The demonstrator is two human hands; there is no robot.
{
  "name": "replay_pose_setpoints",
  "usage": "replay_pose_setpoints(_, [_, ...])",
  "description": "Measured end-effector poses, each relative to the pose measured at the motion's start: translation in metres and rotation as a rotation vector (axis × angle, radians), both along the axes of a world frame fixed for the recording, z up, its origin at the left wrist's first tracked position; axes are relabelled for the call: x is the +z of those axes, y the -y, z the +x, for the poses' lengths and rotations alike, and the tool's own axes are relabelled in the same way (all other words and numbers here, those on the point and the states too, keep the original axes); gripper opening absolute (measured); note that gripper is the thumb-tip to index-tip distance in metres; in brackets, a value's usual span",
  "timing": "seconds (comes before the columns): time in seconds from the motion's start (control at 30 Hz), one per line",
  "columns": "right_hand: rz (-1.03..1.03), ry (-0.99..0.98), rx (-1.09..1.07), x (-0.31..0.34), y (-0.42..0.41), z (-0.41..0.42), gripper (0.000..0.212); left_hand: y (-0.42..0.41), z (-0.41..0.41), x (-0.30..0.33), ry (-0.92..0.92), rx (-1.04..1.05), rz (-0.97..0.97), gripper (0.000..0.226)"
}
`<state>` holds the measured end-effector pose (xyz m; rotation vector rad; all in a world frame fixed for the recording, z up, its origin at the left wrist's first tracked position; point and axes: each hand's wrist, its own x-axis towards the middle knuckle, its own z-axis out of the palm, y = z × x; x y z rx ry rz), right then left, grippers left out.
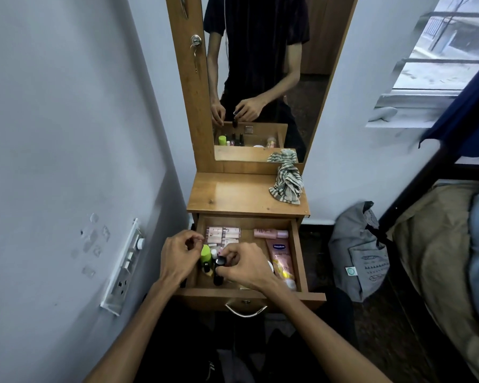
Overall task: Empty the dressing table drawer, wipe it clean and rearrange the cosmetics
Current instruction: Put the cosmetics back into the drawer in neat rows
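Note:
The wooden drawer (pixel 300 252) of the dressing table is pulled out, with cosmetics inside. Pale pink tubes (pixel 223 234) lie at the back left, a pink bottle (pixel 270 233) at the back right, and a pink Vaseline tube (pixel 282 261) along the right side. A green-capped bottle (pixel 205 252) and several small dark bottles stand at the front left. My right hand (pixel 245 268) pinches a small black bottle (pixel 220 261) among them. My left hand (pixel 179 257) hovers over the drawer's left edge, fingers curled, holding nothing that I can see.
A striped cloth (pixel 287 186) lies bunched on the right of the table top (pixel 233 194), under the mirror (pixel 260 78). A white switch panel (pixel 123 268) is on the left wall. A grey bag (pixel 357 252) and a bed (pixel 440 258) stand to the right.

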<state>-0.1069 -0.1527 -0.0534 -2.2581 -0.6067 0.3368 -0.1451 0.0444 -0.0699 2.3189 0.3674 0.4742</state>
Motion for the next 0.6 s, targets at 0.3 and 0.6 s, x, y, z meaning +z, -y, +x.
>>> replay_pose_setpoints(0.3, [-0.274, 0.205, 0.18, -0.005, -0.043, -0.004, 0.023, -0.015, -0.019, -0.011, -0.033, 0.048, -0.017, 0.014])
replay_pose_setpoints(0.6, [-0.404, 0.256, 0.193, -0.016, -0.055, -0.006, 0.019, -0.013, -0.03, -0.024, -0.07, 0.05, 0.025, 0.02])
